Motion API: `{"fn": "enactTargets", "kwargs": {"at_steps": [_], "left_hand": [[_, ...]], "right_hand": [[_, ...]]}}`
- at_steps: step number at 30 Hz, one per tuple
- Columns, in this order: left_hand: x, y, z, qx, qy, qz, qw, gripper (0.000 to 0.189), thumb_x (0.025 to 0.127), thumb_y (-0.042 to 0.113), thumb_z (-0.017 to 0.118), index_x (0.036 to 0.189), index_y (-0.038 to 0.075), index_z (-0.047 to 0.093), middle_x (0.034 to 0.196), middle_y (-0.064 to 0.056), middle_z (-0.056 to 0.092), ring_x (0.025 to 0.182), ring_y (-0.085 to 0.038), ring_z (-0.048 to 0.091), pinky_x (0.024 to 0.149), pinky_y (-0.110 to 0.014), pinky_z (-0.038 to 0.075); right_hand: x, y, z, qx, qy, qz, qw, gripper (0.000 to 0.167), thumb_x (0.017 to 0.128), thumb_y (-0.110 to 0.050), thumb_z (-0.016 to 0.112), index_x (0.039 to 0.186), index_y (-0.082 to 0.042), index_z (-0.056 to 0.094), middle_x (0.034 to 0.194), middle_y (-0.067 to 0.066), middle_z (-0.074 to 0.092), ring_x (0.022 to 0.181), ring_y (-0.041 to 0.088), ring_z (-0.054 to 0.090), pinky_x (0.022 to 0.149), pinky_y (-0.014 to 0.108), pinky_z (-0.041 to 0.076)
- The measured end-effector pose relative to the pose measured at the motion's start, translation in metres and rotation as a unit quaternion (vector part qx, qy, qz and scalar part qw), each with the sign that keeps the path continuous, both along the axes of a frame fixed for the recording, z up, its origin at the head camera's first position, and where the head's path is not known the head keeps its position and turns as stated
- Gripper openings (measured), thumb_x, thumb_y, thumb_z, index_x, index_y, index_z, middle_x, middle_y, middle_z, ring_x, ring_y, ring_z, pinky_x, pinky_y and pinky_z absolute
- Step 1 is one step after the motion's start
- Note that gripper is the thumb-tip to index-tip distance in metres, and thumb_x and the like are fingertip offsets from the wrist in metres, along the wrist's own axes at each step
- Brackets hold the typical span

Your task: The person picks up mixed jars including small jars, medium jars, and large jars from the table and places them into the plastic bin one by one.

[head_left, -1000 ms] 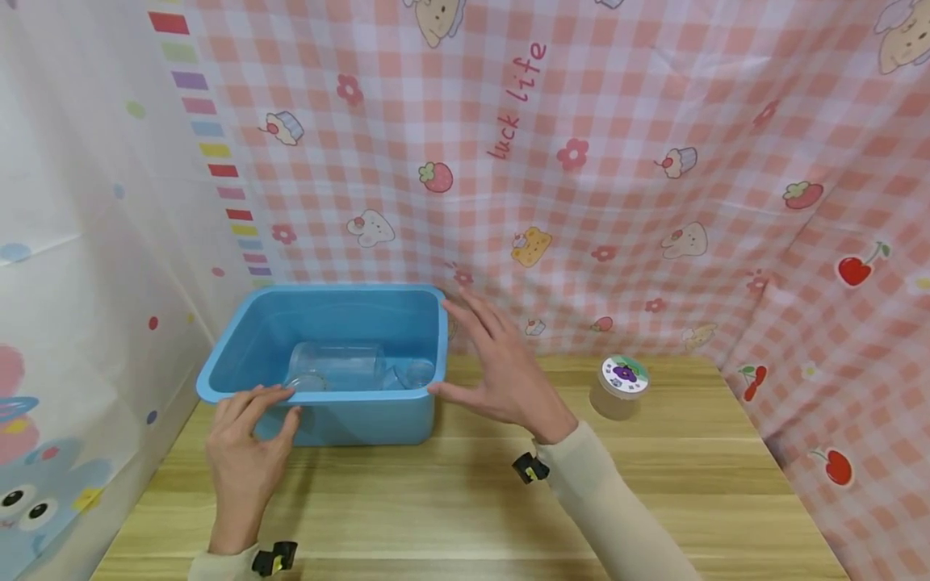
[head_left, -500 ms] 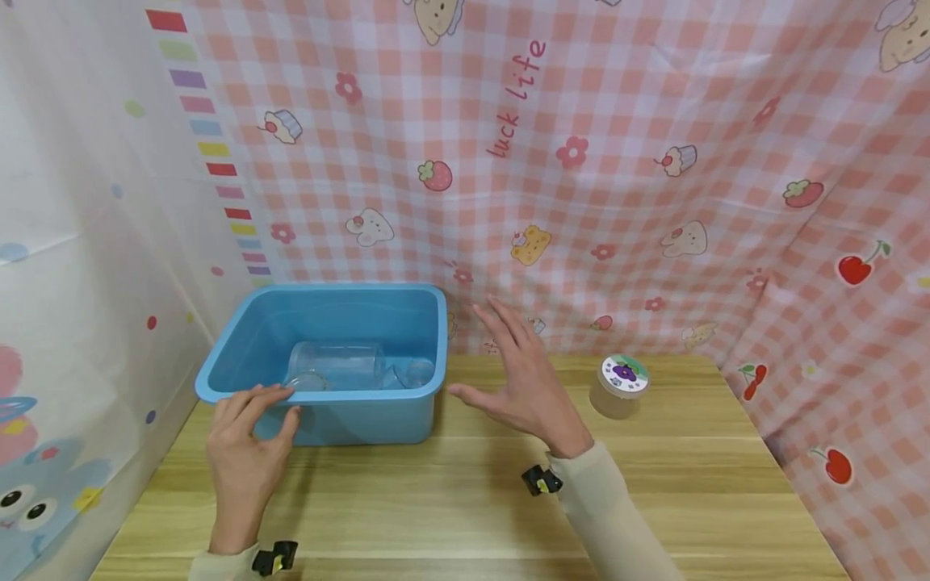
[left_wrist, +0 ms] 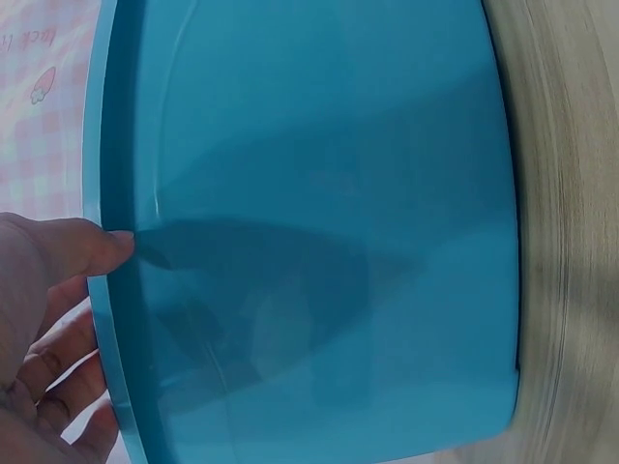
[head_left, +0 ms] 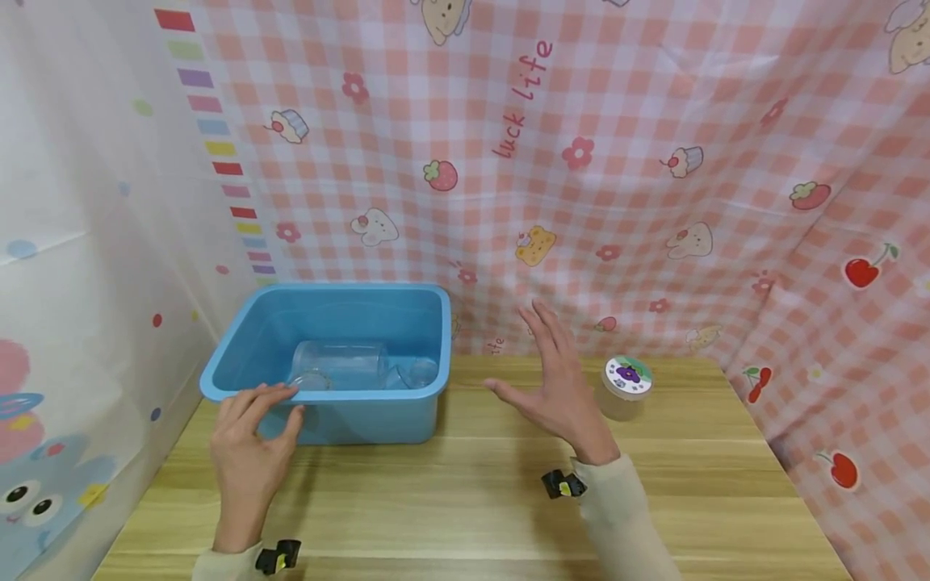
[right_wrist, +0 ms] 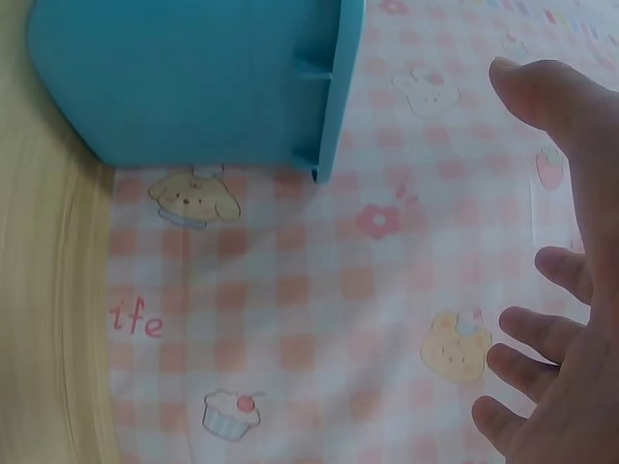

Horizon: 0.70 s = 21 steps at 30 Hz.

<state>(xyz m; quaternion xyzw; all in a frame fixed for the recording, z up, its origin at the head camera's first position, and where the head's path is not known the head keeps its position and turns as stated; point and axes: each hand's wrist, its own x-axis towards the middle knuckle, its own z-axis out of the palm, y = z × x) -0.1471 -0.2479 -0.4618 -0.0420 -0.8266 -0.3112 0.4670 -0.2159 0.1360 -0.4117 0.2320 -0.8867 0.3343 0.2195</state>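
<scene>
A blue plastic basin stands at the back left of the table. My left hand grips its front rim near the left corner, fingers over the rim and thumb on the outer wall; the left wrist view shows the thumb against the rim. Inside lies a clear cylindrical container on its side, with another clear round piece at the front and a smaller clear one to the right. Away from the basin, my right hand is in the air, fingers spread, holding nothing. Right behind it stands a lidded clear tub.
The wooden table extends in front of and to the right of the basin. A pink checked cloth hangs behind and along the right side. On the left hangs a white printed curtain.
My right hand has left the basin's right rim and moved right, toward the lidded tub. My left hand keeps its grip on the front rim, and the basin stays put.
</scene>
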Motion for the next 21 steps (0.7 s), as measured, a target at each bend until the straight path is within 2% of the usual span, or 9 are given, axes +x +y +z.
{"fn": "enactTargets", "kwargs": {"at_steps": [5,14,18,21], "left_hand": [[-0.001,0.001,0.001,0.001,0.001,0.000,1.0000,0.031,0.070,-0.011,0.083,0.098,0.002,0.080,0.101,-0.020,0.076,0.099,-0.041,0.062,0.094,-0.014,0.036],[0.000,0.001,0.002,0.006,0.001,0.001,1.0000,0.030,0.071,-0.011,0.083,0.098,0.001,0.080,0.100,-0.020,0.076,0.099,-0.041,0.061,0.094,-0.016,0.036],[0.000,0.002,0.002,0.008,0.004,-0.003,1.0000,0.030,0.070,-0.012,0.083,0.097,0.001,0.080,0.100,-0.021,0.076,0.099,-0.041,0.061,0.095,-0.012,0.035],[0.000,0.002,0.002,0.010,0.003,-0.004,0.9999,0.031,0.070,-0.012,0.083,0.097,0.001,0.080,0.101,-0.020,0.076,0.099,-0.041,0.061,0.095,-0.011,0.034]], "right_hand": [[-0.001,0.013,-0.005,-0.022,0.009,-0.019,0.9995,0.108,0.077,-0.043,0.089,0.163,-0.027,0.028,0.170,0.007,0.025,0.157,0.034,0.025,0.119,0.067,0.032],[-0.008,0.036,-0.011,-0.041,0.073,-0.041,0.9956,0.108,0.072,-0.035,0.091,0.161,-0.012,0.033,0.166,0.018,0.032,0.154,0.039,0.030,0.124,0.065,0.024],[-0.010,0.048,-0.013,-0.051,0.065,-0.056,0.9950,0.107,0.072,-0.032,0.091,0.161,-0.011,0.034,0.166,0.018,0.032,0.155,0.039,0.027,0.125,0.065,0.020],[-0.010,0.057,-0.014,-0.059,0.049,-0.070,0.9946,0.107,0.074,-0.031,0.091,0.162,-0.013,0.032,0.168,0.016,0.028,0.157,0.038,0.024,0.123,0.067,0.024]]}}
